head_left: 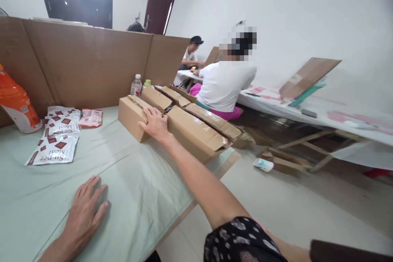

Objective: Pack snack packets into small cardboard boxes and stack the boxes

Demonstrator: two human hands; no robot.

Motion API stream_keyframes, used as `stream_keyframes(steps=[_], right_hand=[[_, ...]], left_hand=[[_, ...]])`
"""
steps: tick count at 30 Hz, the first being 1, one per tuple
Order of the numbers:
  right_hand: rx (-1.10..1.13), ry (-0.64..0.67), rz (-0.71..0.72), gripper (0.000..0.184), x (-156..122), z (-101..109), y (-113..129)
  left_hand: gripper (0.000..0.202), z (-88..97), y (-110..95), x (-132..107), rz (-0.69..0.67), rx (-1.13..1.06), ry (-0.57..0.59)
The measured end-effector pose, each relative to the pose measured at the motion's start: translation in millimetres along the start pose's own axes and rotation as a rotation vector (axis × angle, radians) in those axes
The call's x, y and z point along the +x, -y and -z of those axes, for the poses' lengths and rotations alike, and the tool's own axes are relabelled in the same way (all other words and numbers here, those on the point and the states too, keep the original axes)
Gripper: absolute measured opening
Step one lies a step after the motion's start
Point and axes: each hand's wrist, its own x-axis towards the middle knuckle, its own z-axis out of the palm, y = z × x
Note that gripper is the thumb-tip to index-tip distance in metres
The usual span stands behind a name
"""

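Observation:
My right hand (155, 123) reaches forward and rests on a small brown cardboard box (130, 119). Its fingers are spread over the top edge, and the thumb points left along the side. More long cardboard boxes (196, 131) stand close beside that hand, some with loose or taped top flaps. Lower left, my left hand (86, 211) lies flat on the pale green table cover (123, 188), fingers stretched out and nothing in them. White sachets with brown squares (57, 150) lie beyond my left hand, with a small pink packet (91, 118) beside them.
An orange bottle (18, 104) leans at the left. A tall cardboard screen (92, 65) borders the table's far side, with a clear bottle (136, 85) before it. Right of the table edge, a person in white (225, 86) sits by another table (325, 108). A white cup (263, 165) lies on the floor.

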Motion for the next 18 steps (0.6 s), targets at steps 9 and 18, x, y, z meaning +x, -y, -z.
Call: stream_keyframes(steps=[9,18], right_hand=[[-0.07,-0.104,0.004,0.061,-3,-2,25],[0.274,0.346,0.469,0.075,-76,-52,135]], left_hand=[[0.033,-8.1,10,3,-0.094,0.073,-0.075],[0.032,-2.0,4,10,-0.138,0.15,-0.121]])
